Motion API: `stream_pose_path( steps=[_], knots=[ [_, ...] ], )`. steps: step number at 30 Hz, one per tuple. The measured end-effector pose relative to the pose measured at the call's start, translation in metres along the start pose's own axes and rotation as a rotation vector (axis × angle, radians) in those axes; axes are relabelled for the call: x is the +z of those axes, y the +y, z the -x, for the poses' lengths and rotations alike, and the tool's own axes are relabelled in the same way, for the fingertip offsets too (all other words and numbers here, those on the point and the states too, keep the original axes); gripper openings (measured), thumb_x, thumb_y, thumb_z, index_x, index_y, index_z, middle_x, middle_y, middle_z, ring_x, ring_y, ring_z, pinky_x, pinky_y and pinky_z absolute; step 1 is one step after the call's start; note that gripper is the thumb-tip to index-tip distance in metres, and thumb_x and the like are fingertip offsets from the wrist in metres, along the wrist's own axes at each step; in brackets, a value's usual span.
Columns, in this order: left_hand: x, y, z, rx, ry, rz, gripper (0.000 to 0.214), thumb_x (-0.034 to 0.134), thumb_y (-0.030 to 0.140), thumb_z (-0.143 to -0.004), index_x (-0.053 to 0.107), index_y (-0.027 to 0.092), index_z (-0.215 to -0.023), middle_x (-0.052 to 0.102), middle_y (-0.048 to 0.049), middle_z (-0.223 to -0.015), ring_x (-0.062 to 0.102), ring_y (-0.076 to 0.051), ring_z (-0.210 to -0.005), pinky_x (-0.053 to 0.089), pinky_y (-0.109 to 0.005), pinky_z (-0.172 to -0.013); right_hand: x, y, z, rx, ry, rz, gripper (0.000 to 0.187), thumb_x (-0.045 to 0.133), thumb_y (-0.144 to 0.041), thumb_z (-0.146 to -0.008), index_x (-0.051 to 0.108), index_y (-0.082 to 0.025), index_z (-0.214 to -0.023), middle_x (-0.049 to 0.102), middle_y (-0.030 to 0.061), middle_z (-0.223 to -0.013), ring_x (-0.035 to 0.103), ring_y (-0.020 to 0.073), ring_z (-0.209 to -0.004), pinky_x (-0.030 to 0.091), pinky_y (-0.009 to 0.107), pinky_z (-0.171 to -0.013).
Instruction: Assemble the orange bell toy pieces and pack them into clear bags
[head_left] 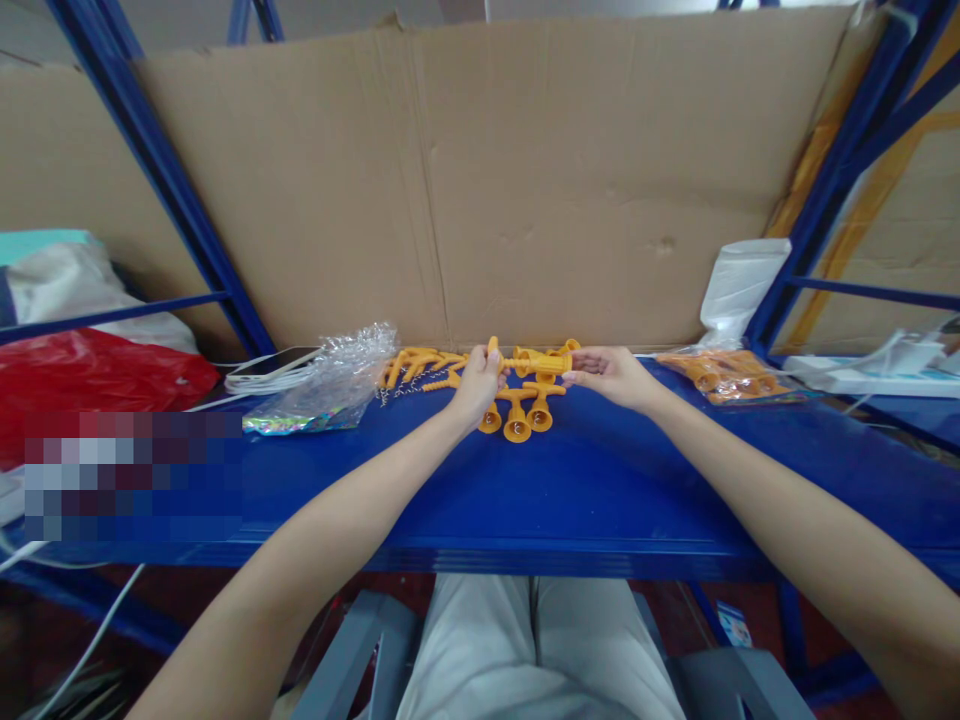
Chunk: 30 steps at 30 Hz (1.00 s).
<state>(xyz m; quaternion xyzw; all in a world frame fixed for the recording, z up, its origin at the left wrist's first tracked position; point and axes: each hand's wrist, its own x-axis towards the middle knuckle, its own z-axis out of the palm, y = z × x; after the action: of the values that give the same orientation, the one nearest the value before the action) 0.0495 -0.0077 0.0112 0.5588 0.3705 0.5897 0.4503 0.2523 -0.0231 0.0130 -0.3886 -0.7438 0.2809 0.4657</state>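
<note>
Over the back of the blue shelf, my left hand is closed round the T-shaped handle of a yellow corkscrew. Its yellow bell-shaped sleeve points to the right, and the fingers of my right hand are closed on the wide end. Just below and behind my hands lie several yellow corkscrews with bells, some with the spiral tips showing inside. To the left of my left hand is a heap of yellow T-handles with bare metal spirals. My fingers partly hide the heap and the held pieces.
A clear plastic bag lies left of the handles, beside coiled white cable. At the right is a bag of yellow parts near a white power strip. Cardboard stands behind; blue posts frame the shelf.
</note>
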Motion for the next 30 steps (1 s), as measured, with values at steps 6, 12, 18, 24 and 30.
stream_pose_path(
  steps=[6, 12, 18, 24, 30],
  knots=[
    [-0.0009, -0.0027, -0.0004, 0.041, -0.015, 0.012, 0.019, 0.033, 0.014, -0.093, 0.035, 0.019, -0.075, 0.042, 0.0060, -0.057, 0.033, -0.003, -0.043, 0.025, -0.017, -0.044, 0.0017, -0.0017, 0.0005, 0.060, 0.027, -0.029, 0.049, 0.074, -0.054, -0.057, 0.065, -0.013, -0.081, 0.071, 0.0084, -0.081, 0.069, 0.0220, -0.073, 0.053, 0.042, -0.082],
    [-0.0034, -0.0021, -0.0037, 0.056, -0.022, -0.008, 0.016, 0.036, 0.016, -0.093, 0.036, 0.019, -0.077, 0.045, 0.0058, -0.059, 0.036, -0.003, -0.043, 0.026, -0.017, -0.046, 0.0028, 0.0043, -0.0027, 0.035, 0.065, -0.013, 0.046, 0.074, -0.044, -0.062, 0.064, -0.013, -0.094, 0.069, 0.0109, -0.092, 0.068, 0.0208, -0.079, 0.054, 0.041, -0.082],
    [-0.0008, -0.0030, -0.0038, -0.010, -0.007, -0.023, 0.021, 0.032, 0.012, -0.093, 0.035, 0.019, -0.074, 0.043, 0.0068, -0.055, 0.034, -0.004, -0.041, 0.027, -0.018, -0.045, -0.0008, 0.0027, -0.0014, -0.078, 0.014, 0.190, 0.057, 0.076, -0.032, -0.063, 0.058, -0.017, -0.116, 0.068, 0.0098, -0.103, 0.068, 0.0209, -0.085, 0.056, 0.038, -0.079],
    [-0.0008, 0.0000, 0.0001, -0.003, -0.027, -0.065, 0.019, 0.034, 0.012, -0.093, 0.036, 0.018, -0.074, 0.044, 0.0059, -0.055, 0.036, -0.004, -0.042, 0.028, -0.018, -0.046, 0.0040, -0.0039, 0.0031, -0.143, -0.042, 0.312, 0.035, 0.070, -0.033, -0.069, 0.066, -0.016, -0.100, 0.071, 0.0080, -0.093, 0.067, 0.0228, -0.085, 0.054, 0.040, -0.083],
    [-0.0002, -0.0020, 0.0026, 0.058, -0.042, -0.101, 0.019, 0.033, 0.014, -0.093, 0.036, 0.018, -0.075, 0.043, 0.0063, -0.057, 0.034, -0.003, -0.044, 0.028, -0.018, -0.048, 0.0012, -0.0005, 0.0027, -0.082, -0.117, 0.163, 0.047, 0.071, -0.047, -0.064, 0.067, -0.015, -0.098, 0.071, 0.0087, -0.095, 0.067, 0.0246, -0.087, 0.052, 0.042, -0.084]
  ],
)
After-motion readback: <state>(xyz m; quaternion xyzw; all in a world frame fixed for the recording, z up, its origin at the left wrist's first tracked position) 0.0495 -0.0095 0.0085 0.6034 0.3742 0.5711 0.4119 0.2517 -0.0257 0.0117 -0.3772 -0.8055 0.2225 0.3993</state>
